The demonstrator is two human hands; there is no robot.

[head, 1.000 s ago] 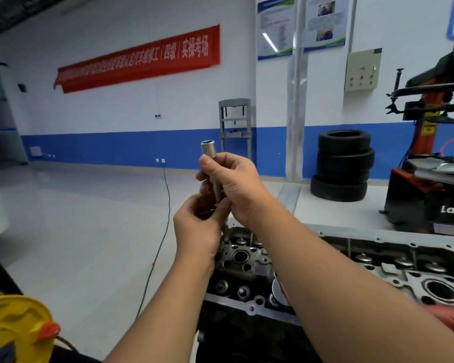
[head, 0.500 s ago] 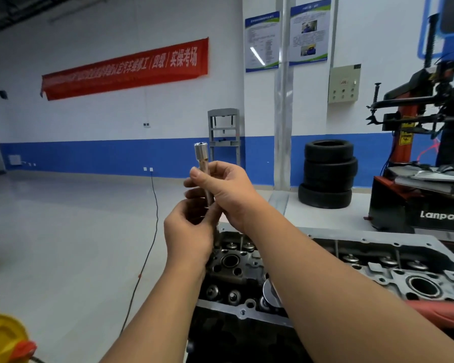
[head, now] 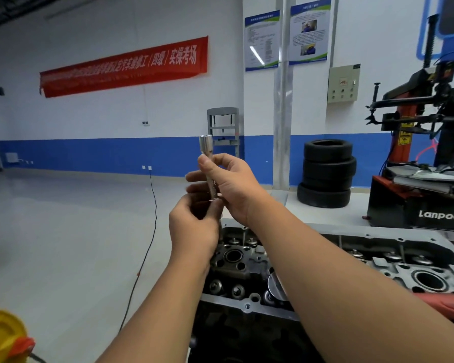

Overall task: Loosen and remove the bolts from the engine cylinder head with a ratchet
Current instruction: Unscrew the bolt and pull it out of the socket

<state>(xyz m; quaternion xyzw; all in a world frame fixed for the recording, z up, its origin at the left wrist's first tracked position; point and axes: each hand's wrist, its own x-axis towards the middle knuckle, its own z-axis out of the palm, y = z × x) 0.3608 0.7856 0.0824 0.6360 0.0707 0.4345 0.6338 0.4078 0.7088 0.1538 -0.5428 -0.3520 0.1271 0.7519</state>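
Both forearms reach out from below and meet at chest height above the near end of the cylinder head, which lies flat under them with its valve springs and bores showing. The right hand curls round the middle of a long bolt, thumb pressed along the shank, so the bolt stands nearly upright with its silver head clear above the knuckles. The left hand sits just beneath, fingers pinching the bolt's lower end; the tip itself is hidden inside that grip.
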